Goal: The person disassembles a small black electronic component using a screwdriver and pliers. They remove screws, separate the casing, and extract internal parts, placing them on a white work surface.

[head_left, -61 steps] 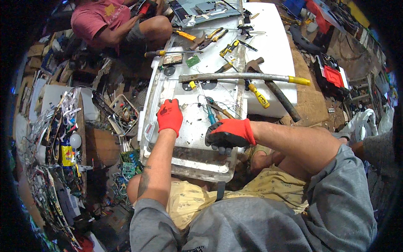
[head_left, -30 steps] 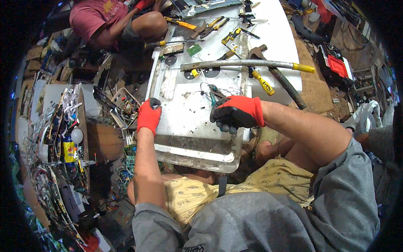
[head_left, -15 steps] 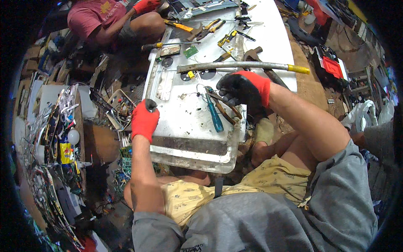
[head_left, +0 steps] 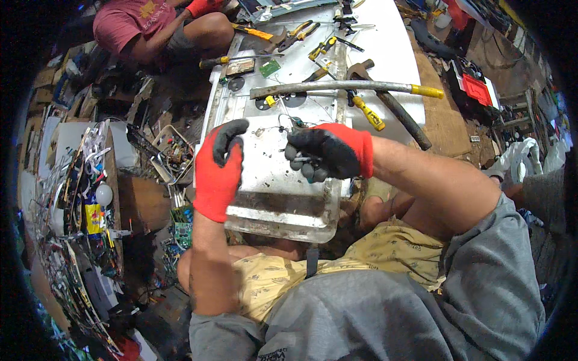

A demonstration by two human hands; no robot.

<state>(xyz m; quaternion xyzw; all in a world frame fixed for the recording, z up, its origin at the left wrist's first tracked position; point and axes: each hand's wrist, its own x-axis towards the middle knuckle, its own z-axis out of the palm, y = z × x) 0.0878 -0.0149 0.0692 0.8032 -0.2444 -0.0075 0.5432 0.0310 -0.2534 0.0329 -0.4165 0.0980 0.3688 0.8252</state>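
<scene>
My left hand (head_left: 220, 168), in a red glove with black fingers, hovers over the left edge of the white tabletop (head_left: 256, 165). Its fingers are bent, with a gap between thumb and forefinger, and nothing shows in them. My right hand (head_left: 328, 153), gloved alike, is curled closed over the middle of the tabletop; a small greyish bit shows at its fingers, too small to name. Beneath it the teal screwdriver and the pliers are mostly hidden. Just beyond lie dark discs (head_left: 295, 100), a small yellow piece (head_left: 270, 100) and a metal tube (head_left: 337, 88) with a yellow end.
A hammer (head_left: 394, 108) and a yellow-handled screwdriver (head_left: 368, 113) lie at right. Farther off are pliers (head_left: 299, 35), a green circuit board (head_left: 270, 68) and a hard drive (head_left: 241, 67). Another person (head_left: 144, 30) sits far left. Scrap strips (head_left: 78, 253) pile at left.
My right hand has come nearer and left, now covering the teal screwdriver and pliers. My left hand has moved slightly right and its fingers have loosened. The yellow-handled screwdriver has come into sight.
</scene>
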